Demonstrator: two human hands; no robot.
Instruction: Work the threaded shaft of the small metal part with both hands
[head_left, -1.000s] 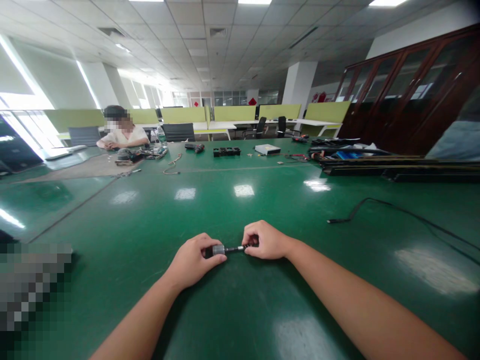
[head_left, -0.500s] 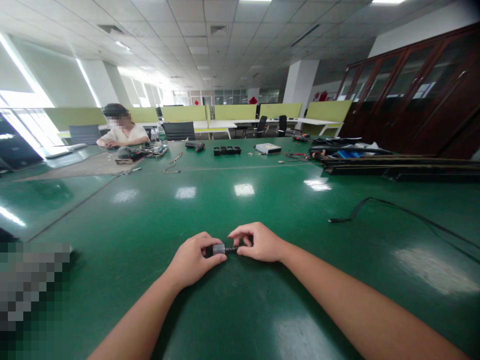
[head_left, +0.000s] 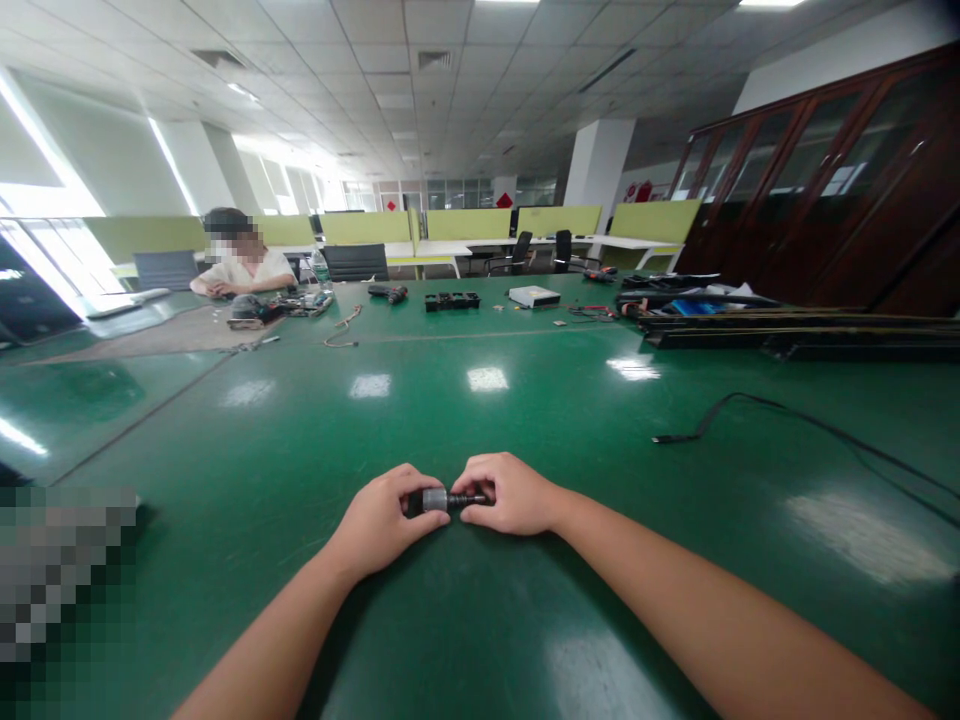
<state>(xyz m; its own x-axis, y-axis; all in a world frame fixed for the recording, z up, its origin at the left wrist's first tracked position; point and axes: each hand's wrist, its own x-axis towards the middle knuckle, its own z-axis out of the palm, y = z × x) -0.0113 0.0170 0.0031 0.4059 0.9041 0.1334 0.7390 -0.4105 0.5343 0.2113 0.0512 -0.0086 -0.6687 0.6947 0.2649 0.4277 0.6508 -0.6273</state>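
Observation:
Low over the green table [head_left: 480, 430], a small grey cylinder [head_left: 435, 501] with a dark ridged shaft [head_left: 469, 499] lies sideways between my hands. The cylinder looks like a small motor, but its exact kind is unclear. From the left end, my left hand [head_left: 379, 520] grips the cylinder, with the thumb in front and fingers behind; its far end is hidden in the palm. My right hand [head_left: 516, 495] closes around the shaft, thumb below and index finger above. The shaft's tip points into the right hand.
A black cable [head_left: 787, 405] lies at right. Black metal strips [head_left: 720, 328] are piled behind it. Along the far side are a power drill [head_left: 388, 293], a black bracket [head_left: 452, 301] and a white box [head_left: 534, 297]. A person [head_left: 244, 265] sits at far left. A blurred-out object [head_left: 67, 560] stands near left.
My right hand has shifted slightly left, and its raised fingers have come down around the shaft, nearer the cylinder. The left hand keeps its hold almost unmoved.

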